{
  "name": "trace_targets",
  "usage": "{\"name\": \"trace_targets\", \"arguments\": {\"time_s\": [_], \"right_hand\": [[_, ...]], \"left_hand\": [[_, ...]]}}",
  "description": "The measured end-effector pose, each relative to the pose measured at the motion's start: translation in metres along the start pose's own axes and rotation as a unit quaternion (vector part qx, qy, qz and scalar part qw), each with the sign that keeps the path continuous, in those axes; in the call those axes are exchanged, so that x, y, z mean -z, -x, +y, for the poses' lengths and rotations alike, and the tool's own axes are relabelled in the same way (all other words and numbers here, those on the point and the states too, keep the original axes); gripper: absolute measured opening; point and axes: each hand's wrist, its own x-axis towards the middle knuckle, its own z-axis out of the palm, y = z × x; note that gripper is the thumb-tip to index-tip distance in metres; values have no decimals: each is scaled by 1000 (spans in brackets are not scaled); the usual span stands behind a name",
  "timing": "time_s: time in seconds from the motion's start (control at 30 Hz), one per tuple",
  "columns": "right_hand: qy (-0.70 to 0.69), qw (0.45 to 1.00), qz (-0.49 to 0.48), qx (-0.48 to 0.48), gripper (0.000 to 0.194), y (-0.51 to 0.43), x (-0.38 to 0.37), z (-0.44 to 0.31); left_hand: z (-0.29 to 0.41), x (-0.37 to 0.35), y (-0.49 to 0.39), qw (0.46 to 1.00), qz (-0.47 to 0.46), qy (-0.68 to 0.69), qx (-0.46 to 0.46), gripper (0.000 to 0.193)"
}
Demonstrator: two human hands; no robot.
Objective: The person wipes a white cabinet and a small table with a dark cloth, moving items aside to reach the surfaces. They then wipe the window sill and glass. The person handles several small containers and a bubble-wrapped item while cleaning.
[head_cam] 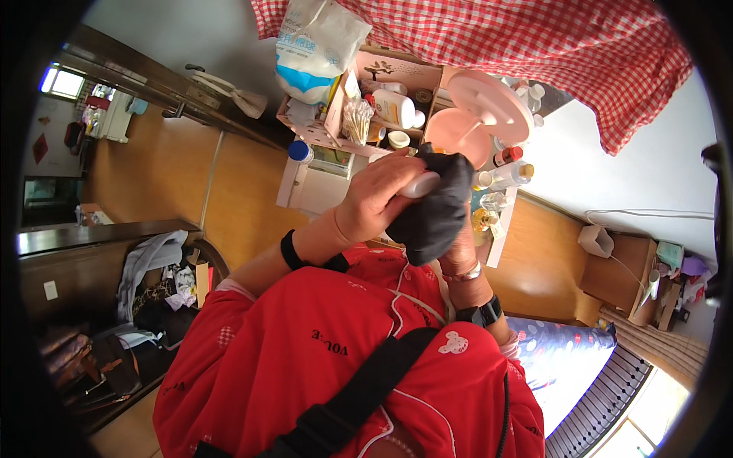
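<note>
My left hand (375, 192) is curled around a small whitish rounded object (421, 184), perhaps a bottle or jar; most of it is hidden by the fingers. That object rests against a black soft pouch or cloth (432, 220), held up in front of my chest. My right hand (460, 246) grips the black pouch from behind and its right side, so its fingers are mostly out of sight. Just beyond the hands stands a pink organizer box (398, 62) with a white bottle (395, 109) and a bundle of cotton swabs (358, 121).
A pink round mirror on a stand (491, 106), a clear bottle (512, 174) and a red-capped bottle (508, 156) crowd the dresser's right side. At its left are a blue-capped jar (300, 152) and a cotton-ball bag (318, 51). Red checked cloth (515, 40) hangs behind.
</note>
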Motion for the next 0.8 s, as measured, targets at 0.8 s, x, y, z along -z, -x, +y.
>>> {"name": "trace_targets", "arguments": {"time_s": [0.8], "right_hand": [[23,989,-122,80,26,-17,26,-16]], "left_hand": [[-22,13,-8,706,133,521,461,31]]}}
